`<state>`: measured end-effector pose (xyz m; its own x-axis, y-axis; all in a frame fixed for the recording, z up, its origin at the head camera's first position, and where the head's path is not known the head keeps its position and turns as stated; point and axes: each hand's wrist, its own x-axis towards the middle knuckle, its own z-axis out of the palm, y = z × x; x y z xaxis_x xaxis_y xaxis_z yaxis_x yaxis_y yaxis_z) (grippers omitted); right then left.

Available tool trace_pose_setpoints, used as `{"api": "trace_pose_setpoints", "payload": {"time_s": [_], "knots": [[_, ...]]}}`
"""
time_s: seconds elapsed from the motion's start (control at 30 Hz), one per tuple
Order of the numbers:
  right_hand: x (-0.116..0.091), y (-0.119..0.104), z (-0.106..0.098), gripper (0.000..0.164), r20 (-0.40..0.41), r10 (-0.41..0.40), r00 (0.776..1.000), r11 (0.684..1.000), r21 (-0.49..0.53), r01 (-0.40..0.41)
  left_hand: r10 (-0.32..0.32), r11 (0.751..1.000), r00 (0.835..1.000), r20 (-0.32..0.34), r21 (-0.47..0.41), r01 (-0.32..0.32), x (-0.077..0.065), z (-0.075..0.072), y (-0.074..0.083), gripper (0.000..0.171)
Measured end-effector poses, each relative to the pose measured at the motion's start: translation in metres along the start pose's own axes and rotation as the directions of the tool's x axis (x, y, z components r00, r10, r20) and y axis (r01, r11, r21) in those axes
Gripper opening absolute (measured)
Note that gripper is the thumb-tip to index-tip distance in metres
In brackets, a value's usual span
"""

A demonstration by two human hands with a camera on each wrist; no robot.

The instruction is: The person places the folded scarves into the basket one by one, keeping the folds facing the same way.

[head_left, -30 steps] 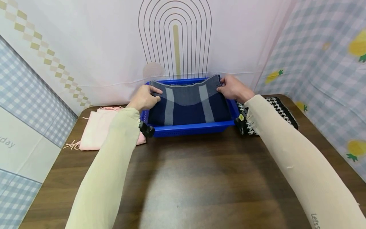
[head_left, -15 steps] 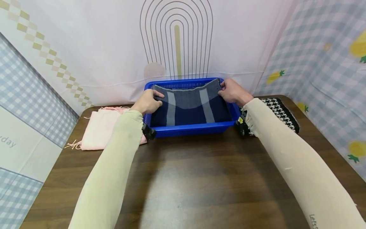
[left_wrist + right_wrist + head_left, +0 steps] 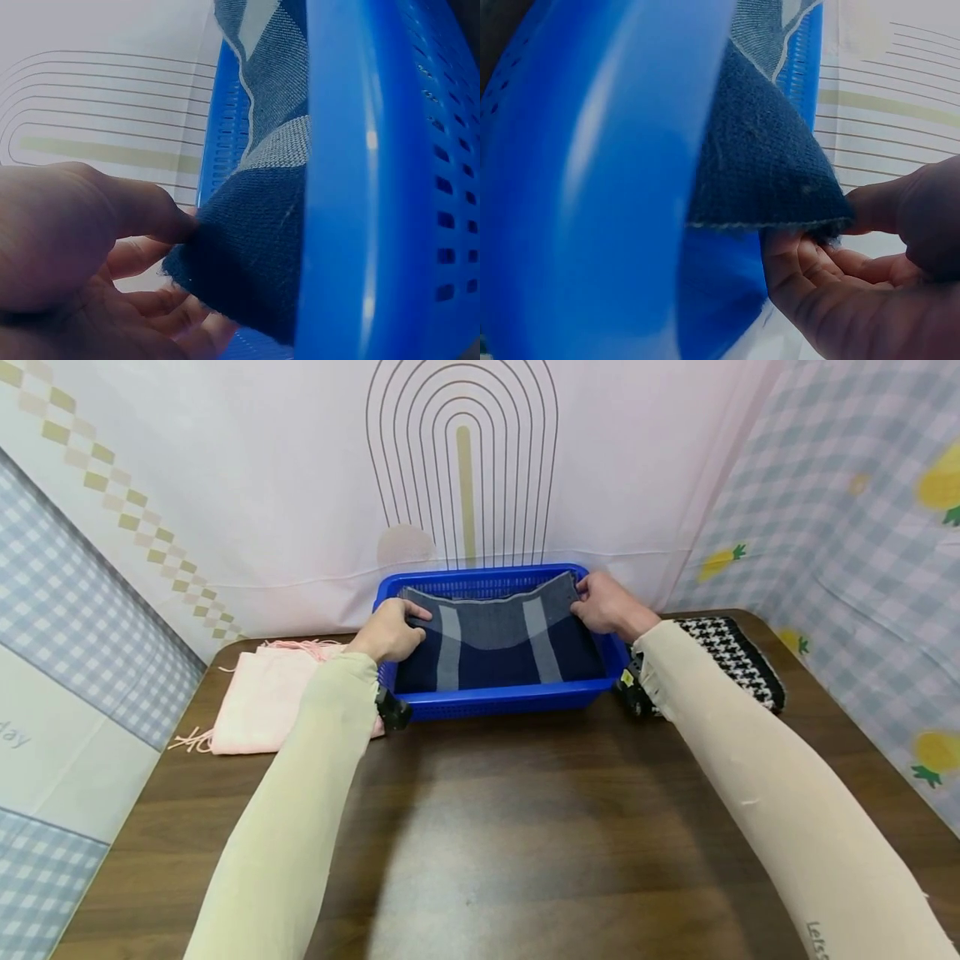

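Note:
A folded navy and grey scarf [image 3: 491,647] with lighter stripes lies inside a blue plastic basket [image 3: 510,700]. My left hand [image 3: 392,628] pinches the scarf's far left corner between thumb and fingers, as the left wrist view shows with the hand [image 3: 112,255] at the cloth's tip [image 3: 232,240]. At the far right corner, my right hand [image 3: 609,603] pinches the cloth too; the right wrist view has its thumb and fingers [image 3: 802,270] at the scarf corner [image 3: 772,172]. The scarf's far edge sags between both hands, just inside the basket's back rim.
A folded pink scarf [image 3: 255,702] with fringe lies left of the basket, partly under my left sleeve. On the right, a black-and-white houndstooth cloth [image 3: 731,656] lies by my right forearm. The brown wooden table [image 3: 510,827] meets a printed curtain [image 3: 300,485] behind.
The scarf's far edge has come down and slightly toward me with both hands, so more of the basket's back wall shows. Both hands keep their pinch on the corners.

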<state>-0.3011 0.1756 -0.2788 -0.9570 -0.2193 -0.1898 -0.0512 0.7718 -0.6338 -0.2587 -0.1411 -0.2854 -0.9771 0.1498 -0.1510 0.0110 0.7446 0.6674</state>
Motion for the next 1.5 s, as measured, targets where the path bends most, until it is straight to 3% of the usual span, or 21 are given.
{"api": "trace_pose_setpoints", "payload": {"time_s": [0.17, 0.47, 0.63, 0.8, 0.97, 1.23, 1.5], "knots": [[0.001, 0.001, 0.002, 0.050, 0.003, -0.005, 1.000, 1.000, -0.011, 0.005, -0.014, 1.000, 1.000, 0.010, 0.018, 0.014, 0.000, 0.001, -0.001, 0.040], [0.000, 0.003, 0.007, 0.021, -0.004, -0.011, 1.000, 0.999, -0.035, 0.010, -0.020, 0.999, 1.000, 0.015, 0.041, 0.019, 0.003, 0.006, -0.003, 0.041], [0.001, 0.003, 0.008, 0.036, 0.008, -0.007, 1.000, 0.999, -0.052, 0.007, -0.008, 0.996, 1.000, 0.002, 0.092, 0.008, 0.003, 0.007, -0.002, 0.043], [0.003, 0.003, 0.011, 0.051, -0.007, -0.018, 1.000, 0.997, -0.073, 0.017, -0.032, 0.992, 0.999, 0.037, 0.125, 0.027, 0.002, 0.007, 0.000, 0.047], [0.004, 0.003, 0.015, 0.051, -0.011, -0.018, 1.000, 0.992, -0.127, 0.017, -0.071, 0.989, 0.994, 0.085, 0.138, 0.059, 0.002, 0.007, 0.000, 0.048], [0.004, 0.000, 0.019, 0.052, -0.008, 0.009, 1.000, 0.979, -0.201, -0.011, -0.031, 0.985, 0.994, 0.105, 0.172, 0.013, 0.004, 0.012, -0.005, 0.047], [0.007, 0.002, 0.020, 0.056, 0.019, 0.035, 0.999, 0.968, -0.249, -0.029, -0.044, 0.982, 0.990, 0.134, 0.185, 0.019, 0.004, 0.015, -0.004, 0.044]]}}
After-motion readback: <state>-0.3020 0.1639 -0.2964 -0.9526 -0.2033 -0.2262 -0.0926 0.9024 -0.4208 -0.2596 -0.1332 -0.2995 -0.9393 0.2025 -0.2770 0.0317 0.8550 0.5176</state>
